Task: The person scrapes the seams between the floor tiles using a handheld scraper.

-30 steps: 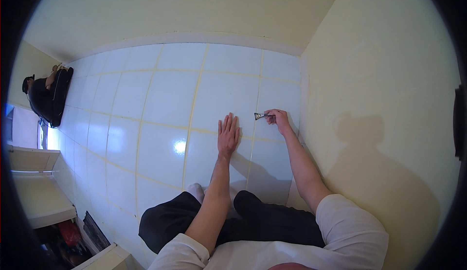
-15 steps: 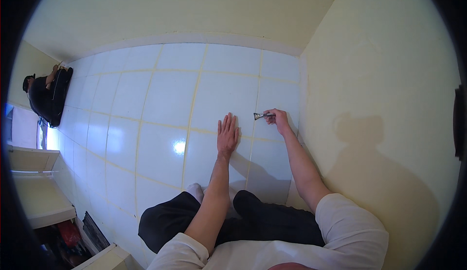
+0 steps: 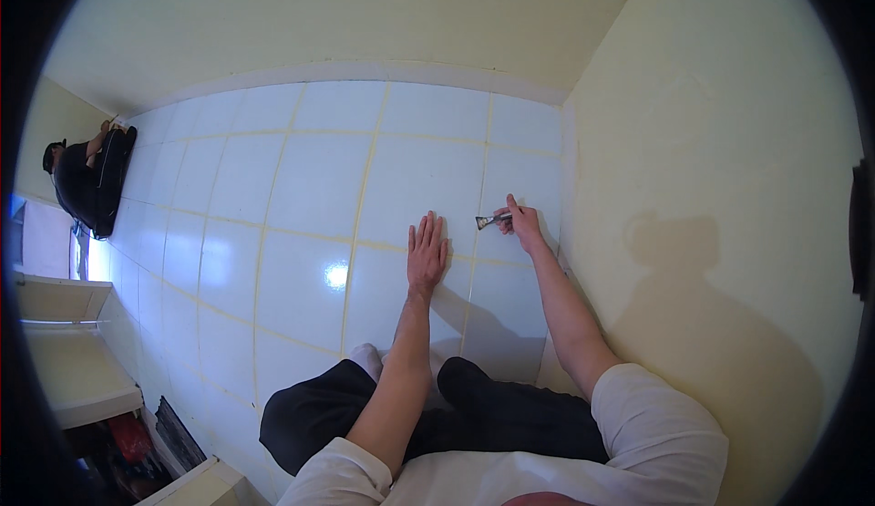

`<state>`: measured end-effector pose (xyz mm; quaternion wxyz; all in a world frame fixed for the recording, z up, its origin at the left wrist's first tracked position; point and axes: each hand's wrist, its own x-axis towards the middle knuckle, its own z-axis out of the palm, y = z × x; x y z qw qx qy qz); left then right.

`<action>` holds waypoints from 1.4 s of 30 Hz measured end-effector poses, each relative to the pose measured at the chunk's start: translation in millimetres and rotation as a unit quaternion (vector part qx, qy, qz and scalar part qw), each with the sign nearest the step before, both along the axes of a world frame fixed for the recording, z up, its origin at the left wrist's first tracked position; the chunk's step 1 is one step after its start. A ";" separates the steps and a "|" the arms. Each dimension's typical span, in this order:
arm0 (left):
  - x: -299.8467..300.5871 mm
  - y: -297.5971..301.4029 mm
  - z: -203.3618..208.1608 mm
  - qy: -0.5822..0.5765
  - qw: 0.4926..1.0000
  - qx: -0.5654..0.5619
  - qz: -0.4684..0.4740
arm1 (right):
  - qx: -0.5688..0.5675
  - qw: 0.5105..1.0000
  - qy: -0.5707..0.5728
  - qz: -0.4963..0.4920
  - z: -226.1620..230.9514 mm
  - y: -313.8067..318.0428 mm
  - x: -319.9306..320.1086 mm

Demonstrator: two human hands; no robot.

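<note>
I kneel on a floor of pale glossy tiles with yellowish grout lines. My left hand lies flat on a tile, fingers spread, holding nothing. My right hand grips a small metal scraper, whose blade end points left and rests on the grout line between two tiles. The two hands are about a hand's width apart. My knees in black trousers are below them.
A cream wall rises close on the right, meeting the floor just beyond my right hand. Another person in dark clothes crouches at the far left wall. Shelves and boxes stand at lower left.
</note>
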<state>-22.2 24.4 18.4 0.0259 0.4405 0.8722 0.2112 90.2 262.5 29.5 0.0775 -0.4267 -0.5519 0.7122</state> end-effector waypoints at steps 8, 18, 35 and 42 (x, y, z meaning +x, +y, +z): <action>5.1 -2.2 -1.3 -0.010 1.000 0.004 -0.003 | -0.001 1.000 0.008 -0.029 -9.4 -4.7 6.3; 11.1 -9.6 -1.7 -0.005 1.000 -0.002 -0.005 | -0.009 0.998 0.034 -0.055 -5.9 -14.8 13.6; 7.8 -8.1 1.0 0.002 1.000 -0.006 0.000 | -0.002 0.999 0.023 -0.037 -5.5 -12.6 9.5; 3.8 -1.4 2.8 0.001 1.000 0.005 0.000 | 0.007 1.000 0.018 -0.025 -9.1 -3.2 5.7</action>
